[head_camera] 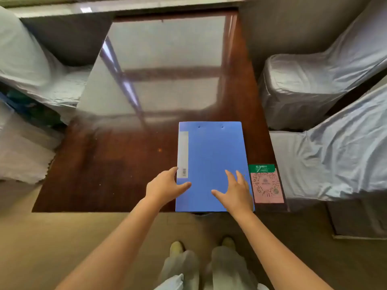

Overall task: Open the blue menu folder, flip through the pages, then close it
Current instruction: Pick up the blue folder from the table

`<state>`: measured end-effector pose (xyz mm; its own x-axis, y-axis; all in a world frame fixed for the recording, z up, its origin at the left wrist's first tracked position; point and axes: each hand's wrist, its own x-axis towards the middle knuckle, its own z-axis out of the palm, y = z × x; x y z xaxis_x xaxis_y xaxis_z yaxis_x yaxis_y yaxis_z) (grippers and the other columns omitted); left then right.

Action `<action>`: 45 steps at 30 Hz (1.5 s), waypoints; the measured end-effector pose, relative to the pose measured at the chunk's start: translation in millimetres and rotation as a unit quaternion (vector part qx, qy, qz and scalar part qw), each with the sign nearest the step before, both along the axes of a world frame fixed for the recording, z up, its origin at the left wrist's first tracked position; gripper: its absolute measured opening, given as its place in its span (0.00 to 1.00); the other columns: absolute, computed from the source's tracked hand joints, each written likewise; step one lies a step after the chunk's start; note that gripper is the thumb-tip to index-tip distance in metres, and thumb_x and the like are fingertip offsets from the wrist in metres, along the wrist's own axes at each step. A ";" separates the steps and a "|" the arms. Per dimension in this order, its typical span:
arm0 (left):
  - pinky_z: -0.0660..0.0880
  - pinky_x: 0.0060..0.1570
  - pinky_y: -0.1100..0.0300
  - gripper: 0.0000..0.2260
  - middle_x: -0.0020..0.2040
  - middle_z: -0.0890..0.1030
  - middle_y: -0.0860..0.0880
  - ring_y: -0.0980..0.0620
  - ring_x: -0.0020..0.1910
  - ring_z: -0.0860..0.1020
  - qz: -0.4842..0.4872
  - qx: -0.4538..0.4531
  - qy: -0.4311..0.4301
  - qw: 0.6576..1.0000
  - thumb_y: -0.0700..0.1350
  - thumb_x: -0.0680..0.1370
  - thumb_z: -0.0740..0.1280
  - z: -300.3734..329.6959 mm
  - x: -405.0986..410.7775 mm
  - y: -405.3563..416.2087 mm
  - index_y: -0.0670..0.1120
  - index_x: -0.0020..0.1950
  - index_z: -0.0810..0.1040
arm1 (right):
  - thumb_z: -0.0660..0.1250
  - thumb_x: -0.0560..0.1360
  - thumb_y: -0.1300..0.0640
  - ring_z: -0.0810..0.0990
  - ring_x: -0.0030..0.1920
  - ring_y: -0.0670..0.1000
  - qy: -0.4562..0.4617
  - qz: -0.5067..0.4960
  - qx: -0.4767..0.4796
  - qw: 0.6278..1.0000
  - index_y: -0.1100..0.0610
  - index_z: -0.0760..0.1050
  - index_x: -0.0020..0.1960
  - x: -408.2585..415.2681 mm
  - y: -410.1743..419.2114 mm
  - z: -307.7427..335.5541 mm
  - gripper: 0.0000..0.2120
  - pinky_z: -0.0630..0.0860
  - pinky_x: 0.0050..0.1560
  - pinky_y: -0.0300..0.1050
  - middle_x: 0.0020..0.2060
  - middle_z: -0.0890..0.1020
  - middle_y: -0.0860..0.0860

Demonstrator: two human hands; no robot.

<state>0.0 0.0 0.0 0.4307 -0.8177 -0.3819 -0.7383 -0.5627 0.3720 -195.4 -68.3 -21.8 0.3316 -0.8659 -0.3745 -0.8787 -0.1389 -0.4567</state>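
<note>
The blue menu folder (211, 155) lies closed and flat on the glossy brown table (117, 168), near its front right corner, with a grey spine label along its left side. My left hand (165, 187) is at the folder's lower left edge, thumb resting on the cover and fingers at the spine. My right hand (236, 191) lies over the lower right part of the cover with fingers spread apart. Neither hand has lifted the cover.
A pink and green QR-code card (267, 185) is stuck on the table just right of the folder. Seats under grey covers stand to the right (326, 155) and left (27, 65). The table's front edge runs just below the folder.
</note>
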 end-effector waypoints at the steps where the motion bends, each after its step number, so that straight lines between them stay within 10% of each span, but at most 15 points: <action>1: 0.67 0.30 0.62 0.27 0.56 0.81 0.51 0.51 0.49 0.78 0.008 0.014 0.007 1.000 0.62 0.69 0.65 -2.6 -2.2 2.6 0.51 0.64 0.70 | 0.68 0.71 0.41 0.57 0.73 0.58 0.018 -0.001 0.006 1.000 0.50 0.54 0.74 1.9 2.6 -4.1 0.38 0.72 0.61 0.56 0.76 0.56 0.54; 9: 0.64 0.25 0.64 0.10 0.31 0.73 0.52 0.56 0.29 0.70 0.144 0.031 0.100 0.984 0.48 0.71 0.69 -38.6 -17.2 15.9 0.45 0.37 0.71 | 0.63 0.74 0.41 0.54 0.74 0.57 0.105 0.022 -0.061 0.992 0.55 0.53 0.74 9.7 24.1 -29.4 0.36 0.64 0.68 0.52 0.75 0.56 0.56; 15: 0.76 0.46 0.56 0.05 0.43 0.79 0.47 0.50 0.45 0.78 0.261 0.017 0.315 0.912 0.38 0.74 0.68 -39.7 -5.3 22.4 0.42 0.49 0.76 | 0.62 0.75 0.40 0.53 0.75 0.58 0.110 0.034 -0.063 0.991 0.55 0.52 0.74 10.9 26.6 -29.4 0.35 0.64 0.69 0.53 0.76 0.55 0.57; 21: 0.81 0.39 0.59 0.11 0.51 0.81 0.46 0.52 0.49 0.80 0.278 -0.037 0.415 0.865 0.35 0.74 0.67 -18.5 -0.6 30.5 0.45 0.54 0.73 | 0.60 0.75 0.38 0.54 0.75 0.57 0.088 0.048 -0.038 0.994 0.53 0.53 0.74 11.6 27.1 -23.5 0.34 0.66 0.67 0.53 0.76 0.55 0.56; 28: 0.81 0.42 0.59 0.14 0.50 0.86 0.52 0.51 0.51 0.82 0.233 -0.126 0.492 0.830 0.34 0.76 0.64 28.9 24.4 43.3 0.51 0.55 0.78 | 0.66 0.75 0.49 0.61 0.71 0.58 -0.065 -0.025 -0.030 0.997 0.51 0.55 0.74 1.9 -14.0 9.1 0.32 0.72 0.60 0.55 0.73 0.62 0.56; 32: 0.81 0.44 0.57 0.14 0.53 0.85 0.49 0.48 0.54 0.81 0.200 -0.169 0.522 0.811 0.34 0.76 0.65 61.1 40.0 44.4 0.48 0.59 0.77 | 0.64 0.77 0.60 0.74 0.61 0.55 -0.284 -0.142 0.196 0.928 0.52 0.54 0.74 -8.1 -58.5 40.0 0.29 0.74 0.55 0.53 0.67 0.71 0.55; 40: 0.78 0.50 0.63 0.26 0.63 0.78 0.52 0.57 0.57 0.79 0.106 -0.246 0.384 0.883 0.38 0.76 0.66 103.5 42.3 29.4 0.52 0.72 0.63 | 0.63 0.77 0.64 0.84 0.49 0.54 -0.452 -0.085 0.191 0.867 0.55 0.71 0.64 -34.7 -92.4 94.0 0.16 0.82 0.41 0.46 0.51 0.85 0.53; 45: 0.52 0.56 0.86 0.53 0.70 0.51 0.61 0.75 0.66 0.50 -0.067 -0.266 0.108 0.956 0.39 0.67 0.76 107.1 20.2 20.7 0.55 0.74 0.37 | 0.60 0.78 0.66 0.84 0.50 0.51 -0.501 -0.063 0.152 0.849 0.53 0.73 0.63 -32.0 -96.4 123.5 0.16 0.82 0.41 0.43 0.50 0.85 0.48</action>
